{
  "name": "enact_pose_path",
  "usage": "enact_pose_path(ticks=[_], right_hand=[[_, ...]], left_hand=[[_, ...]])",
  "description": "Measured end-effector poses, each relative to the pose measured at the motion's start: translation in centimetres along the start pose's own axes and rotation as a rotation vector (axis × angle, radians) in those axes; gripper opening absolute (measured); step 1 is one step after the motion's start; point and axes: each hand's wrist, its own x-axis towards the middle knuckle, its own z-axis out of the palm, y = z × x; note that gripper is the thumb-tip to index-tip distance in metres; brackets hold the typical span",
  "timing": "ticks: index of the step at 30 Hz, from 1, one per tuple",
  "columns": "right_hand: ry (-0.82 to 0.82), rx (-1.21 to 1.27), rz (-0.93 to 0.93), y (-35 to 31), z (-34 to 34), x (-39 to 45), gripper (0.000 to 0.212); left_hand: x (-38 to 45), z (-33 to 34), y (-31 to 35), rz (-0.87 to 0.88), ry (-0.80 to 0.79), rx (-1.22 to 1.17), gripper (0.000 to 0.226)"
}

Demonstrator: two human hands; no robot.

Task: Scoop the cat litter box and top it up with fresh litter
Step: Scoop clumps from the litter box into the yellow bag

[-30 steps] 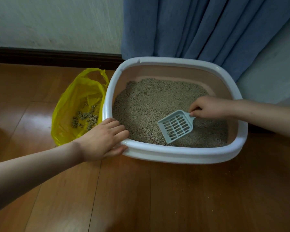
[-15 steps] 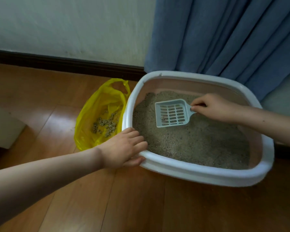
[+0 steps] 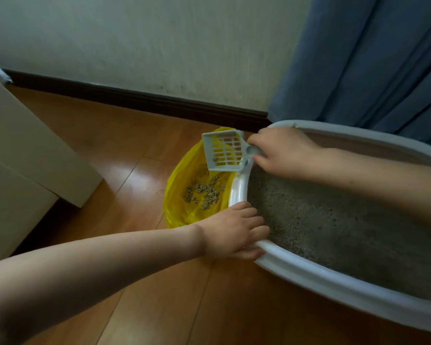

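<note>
The litter box (image 3: 306, 271) has a white rim and pink walls and holds grey litter (image 3: 334, 220). It sits on the wooden floor at the right. My right hand (image 3: 281, 151) grips the handle of a pale blue slotted scoop (image 3: 223, 150). The scoop is tilted over an open yellow plastic bag (image 3: 182, 195). Litter clumps (image 3: 204, 191) lie in the bag. My left hand (image 3: 232, 232) holds the box's near left corner, with its fingers over the rim and its thumb under it.
A beige cabinet or box (image 3: 23, 170) stands on the floor at the left. A dark baseboard (image 3: 135, 97) runs along the grey wall behind. A blue curtain (image 3: 371, 58) hangs behind the litter box.
My right hand has lifted the scoop out of the litter and carried it left over the box's rim to the yellow bag. My view has swung left. The left hand stays on the corner.
</note>
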Motion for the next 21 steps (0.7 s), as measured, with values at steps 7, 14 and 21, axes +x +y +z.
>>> enact_pose_path(ticks=[7, 14, 21], right_hand=[[-0.014, -0.327, -0.142, -2.8, 1.3, 1.1, 0.024], [0.043, 0.498, 0.223, 1.5, 0.9, -0.5, 0.010], [0.089, 0.558, 0.469, 7.8, 0.5, -6.8, 0.016]], left_hand=[[-0.1, 0.1, 0.1, -0.002, 0.015, -0.020, 0.028], [-0.2, 0.3, -0.1, 0.007, 0.026, -0.022, 0.028], [-0.3, 0.5, -0.3, 0.012, 0.028, 0.006, 0.028]])
